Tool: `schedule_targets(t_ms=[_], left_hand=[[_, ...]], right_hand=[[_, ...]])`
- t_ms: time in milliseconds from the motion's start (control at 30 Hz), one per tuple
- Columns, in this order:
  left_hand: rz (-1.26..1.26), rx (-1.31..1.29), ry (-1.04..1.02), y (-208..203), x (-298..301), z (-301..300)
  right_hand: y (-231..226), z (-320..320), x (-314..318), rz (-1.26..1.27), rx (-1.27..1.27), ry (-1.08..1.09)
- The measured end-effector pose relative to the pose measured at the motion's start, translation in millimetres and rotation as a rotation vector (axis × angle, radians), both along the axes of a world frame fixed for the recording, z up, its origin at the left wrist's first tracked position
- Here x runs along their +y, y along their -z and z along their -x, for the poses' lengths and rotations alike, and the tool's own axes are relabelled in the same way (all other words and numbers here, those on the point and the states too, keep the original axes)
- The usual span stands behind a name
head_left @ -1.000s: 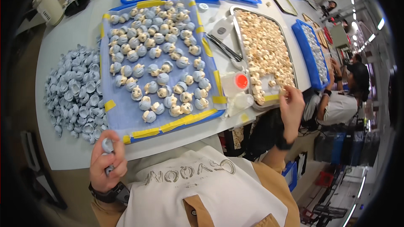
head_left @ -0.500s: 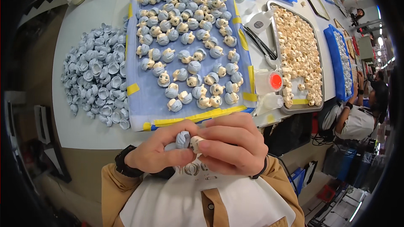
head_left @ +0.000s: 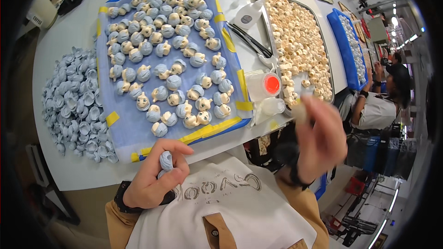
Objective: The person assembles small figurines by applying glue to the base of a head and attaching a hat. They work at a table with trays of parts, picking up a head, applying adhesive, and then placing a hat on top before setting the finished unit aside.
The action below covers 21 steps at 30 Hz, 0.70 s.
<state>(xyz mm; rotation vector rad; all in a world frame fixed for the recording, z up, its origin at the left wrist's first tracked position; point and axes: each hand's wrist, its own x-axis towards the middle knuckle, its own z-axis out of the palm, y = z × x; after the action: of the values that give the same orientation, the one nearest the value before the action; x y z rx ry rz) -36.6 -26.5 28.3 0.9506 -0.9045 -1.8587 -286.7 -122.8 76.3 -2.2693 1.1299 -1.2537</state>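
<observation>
My left hand (head_left: 157, 177) is closed around a light blue doll-hair shell (head_left: 166, 160), held over my apron just in front of the table edge. Away to the right, my blurred right hand (head_left: 320, 136) pinches a small cream doll face piece (head_left: 300, 112) near the bottom corner of a metal tray (head_left: 331, 93). That tray carries many cream hollow face pieces (head_left: 297, 32). Between the hands and beyond them, a blue-lined tray (head_left: 125, 133) edged with yellow tape holds many doll heads (head_left: 173, 82), cream faces with blue hair.
Loose blue hair shells (head_left: 76, 101) are heaped left of the lined tray. A white squeeze bottle (head_left: 249, 14), black tweezers (head_left: 249, 39) and a clear cup with a red-orange top (head_left: 271, 84) stand between the trays. Another person (head_left: 380, 101) works at the right beside a blue bin (head_left: 349, 48).
My hands have come apart: the right moved away rightward with the cream face piece, while the left kept the blue shell. The whole view has turned to the right.
</observation>
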Motion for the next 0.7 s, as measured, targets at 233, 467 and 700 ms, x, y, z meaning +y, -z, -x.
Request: schedule_targets(t_ms=[233,467,700], left_hand=[[-0.008,-0.146,-0.061,8,-2,-2],[-0.008,-0.104,-0.267,0,0,5],[-0.012,-0.127,-0.303,7,3,2]], right_hand=[[6,13,-34,-0.116,0.307,0.048],[16,9,-46,-0.018,0.441,-0.017],[19,12,-42,-0.018,0.378,0.047]])
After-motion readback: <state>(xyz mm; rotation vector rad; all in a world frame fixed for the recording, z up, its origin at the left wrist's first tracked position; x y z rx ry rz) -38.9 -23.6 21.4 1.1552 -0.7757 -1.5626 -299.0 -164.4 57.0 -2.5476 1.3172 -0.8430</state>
